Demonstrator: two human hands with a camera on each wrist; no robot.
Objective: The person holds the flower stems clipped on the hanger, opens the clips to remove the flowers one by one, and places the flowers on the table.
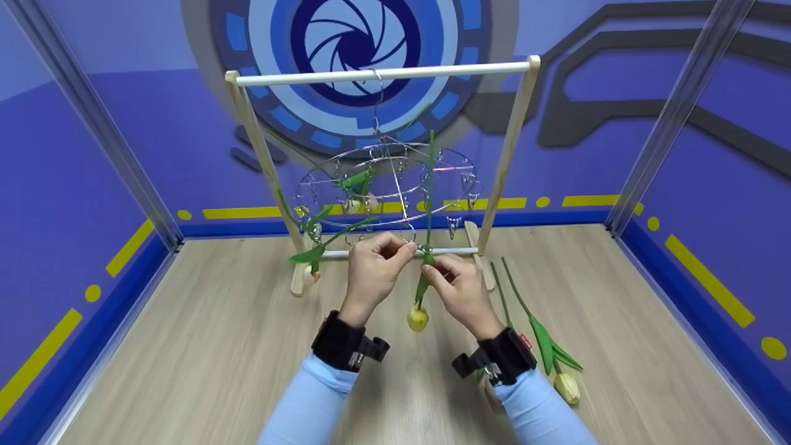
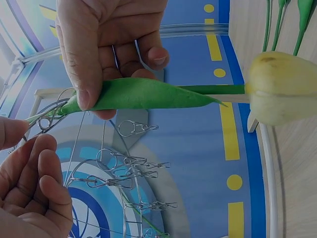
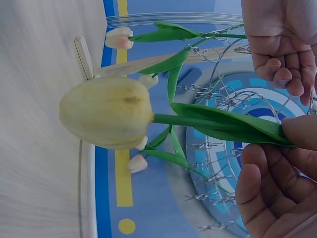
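Note:
A yellow tulip (image 1: pixel 418 319) hangs head down at the front of a round metal clip hanger (image 1: pixel 395 221). Its stem rises past the hanger's rim. My right hand (image 1: pixel 460 290) pinches the tulip's green leaf (image 2: pixel 148 94) between thumb and fingertips, just under a metal clip (image 2: pixel 45 122). From the other side, my left hand (image 1: pixel 374 272) pinches at that clip with thumb and forefinger; the exact contact is partly hidden. In the right wrist view the yellow bloom (image 3: pixel 106 113) fills the middle, with my left hand (image 3: pixel 282 54) at the upper right.
The hanger hooks onto a white bar (image 1: pixel 432 71) of a wooden-legged stand (image 1: pixel 516 136). Pale pink-white tulips (image 3: pixel 119 38) hang from its left and rear clips. Another yellow tulip (image 1: pixel 566 387) lies on the table at right, beside more stems (image 1: pixel 502 293). Blue walls (image 1: pixel 123 142) enclose the table.

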